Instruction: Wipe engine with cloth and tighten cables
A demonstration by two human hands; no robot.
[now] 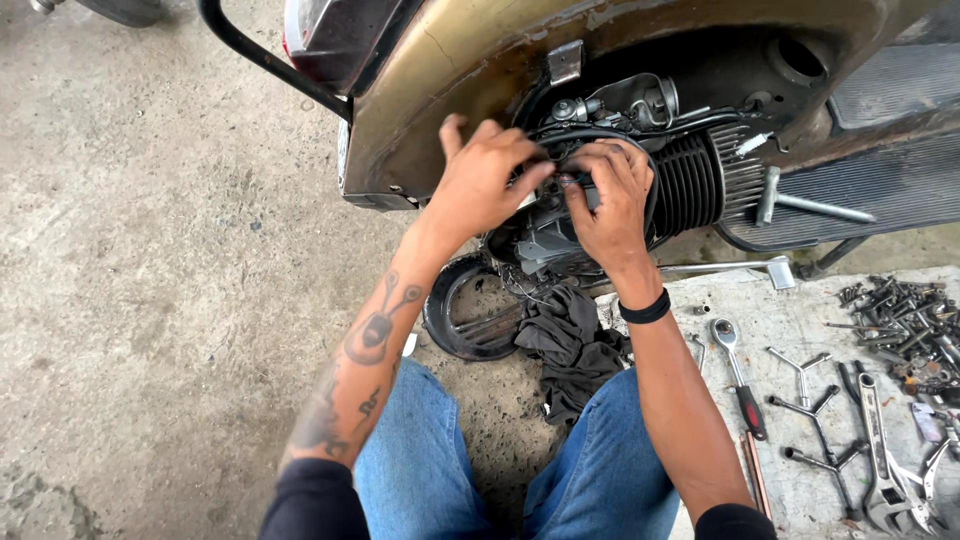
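An old gold-brown scooter [470,70] stands with its side panel off, baring a dark engine [690,180] with cooling fins. My left hand [480,180] rests on the black round fan cover [560,140] at the engine's left, fingers spread over its rim. My right hand [612,200] presses on the same cover from the right, fingertips curled at its middle next to the left hand's fingers. A black band [645,308] circles my right wrist. What lies under the fingers is hidden.
A dark rag [572,345] and a black ring-shaped cover [465,315] lie on the concrete below the engine. To the right are a ratchet [738,375], Y-shaped wrenches [815,425], an adjustable wrench [875,450] and a pile of bolts [905,320]. A hammer [800,205] rests on the scooter's footboard.
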